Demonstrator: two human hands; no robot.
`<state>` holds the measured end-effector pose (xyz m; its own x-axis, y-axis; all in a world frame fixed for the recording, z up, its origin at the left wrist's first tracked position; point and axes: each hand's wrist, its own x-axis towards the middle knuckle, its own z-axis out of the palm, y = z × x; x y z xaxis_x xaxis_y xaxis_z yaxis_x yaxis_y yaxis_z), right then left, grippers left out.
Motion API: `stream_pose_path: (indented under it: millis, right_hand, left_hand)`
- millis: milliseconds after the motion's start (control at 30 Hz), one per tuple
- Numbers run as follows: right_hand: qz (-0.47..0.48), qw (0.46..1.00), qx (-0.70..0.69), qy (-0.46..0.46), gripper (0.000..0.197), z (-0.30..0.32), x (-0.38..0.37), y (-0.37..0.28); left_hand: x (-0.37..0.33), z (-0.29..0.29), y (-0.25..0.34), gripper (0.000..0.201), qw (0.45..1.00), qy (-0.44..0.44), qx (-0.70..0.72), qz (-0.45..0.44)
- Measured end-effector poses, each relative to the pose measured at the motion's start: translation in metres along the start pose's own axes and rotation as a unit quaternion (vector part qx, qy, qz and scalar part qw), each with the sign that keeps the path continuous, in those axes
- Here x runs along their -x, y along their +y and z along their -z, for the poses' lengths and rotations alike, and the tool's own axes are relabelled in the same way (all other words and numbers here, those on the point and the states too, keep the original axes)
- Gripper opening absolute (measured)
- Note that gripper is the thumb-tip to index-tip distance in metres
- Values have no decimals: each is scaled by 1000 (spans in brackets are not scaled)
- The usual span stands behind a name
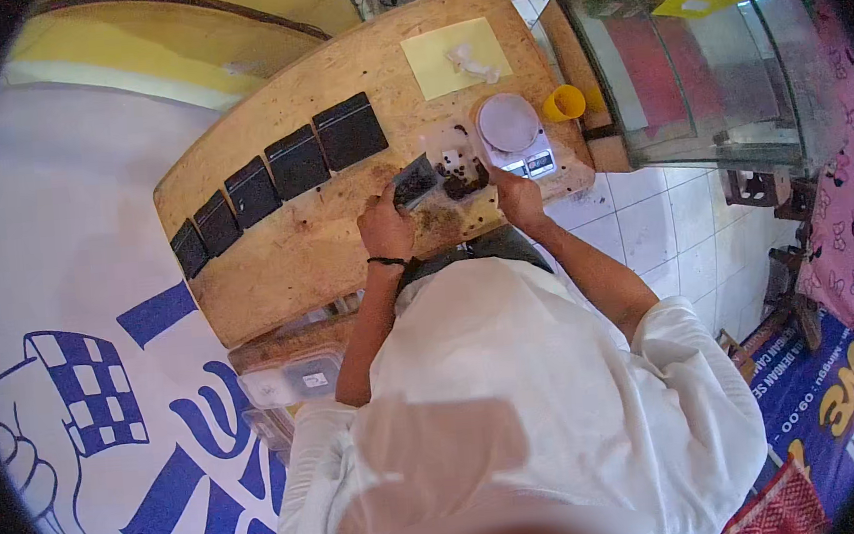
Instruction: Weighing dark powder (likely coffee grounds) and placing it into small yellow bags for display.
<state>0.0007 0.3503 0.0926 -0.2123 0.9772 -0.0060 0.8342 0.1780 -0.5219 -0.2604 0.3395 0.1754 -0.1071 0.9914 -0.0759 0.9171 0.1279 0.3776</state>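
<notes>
My left hand, with a dark band on the wrist, grips a small black pouch by its near side and holds it tilted over the wooden table. To its right lies a clear shallow container with dark brown clumps and loose bits inside. My right hand is closed at the container's right edge, close to the clumps; what its fingers pinch is too small to make out. A white kitchen scale with a round plate and a lit display stands just beyond that hand.
Several black pouches lie in a row along the table's far left side. A yellow cup stands right of the scale. Crumpled white tissue rests on a yellow sheet. A glass case stands at the right; dark crumbs dot the tabletop.
</notes>
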Motion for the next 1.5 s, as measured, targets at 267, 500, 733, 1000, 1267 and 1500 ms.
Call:
stream_pose_path:
  millis: [267, 500, 733, 1000, 1267, 1500]
  right_hand:
    - [149, 988, -11, 50, 39, -5, 12, 7]
    - [225, 969, 75, 64, 26, 11, -43, 1]
    - [152, 983, 104, -12, 27, 6, -20, 9]
    - [108, 991, 74, 33, 15, 4, -26, 3]
    - [114, 989, 89, 3, 19, 7, -37, -1]
    - [43, 999, -13, -5, 31, 20, 20, -13]
  left_hand:
    - [-1, 5, 1, 44, 1000, -8, -1, 6]
    - [-3, 5, 0, 45, 999, -37, -2, 5]
    - [0, 3, -3, 46, 999, -30, 4, 11]
    - [0, 0, -7, 42, 1000, -2, 14, -4]
    - [-3, 8, -1, 39, 1000, -19, 10, -19]
    - [-2, 7, -7, 40, 1000, -19, 9, -16]
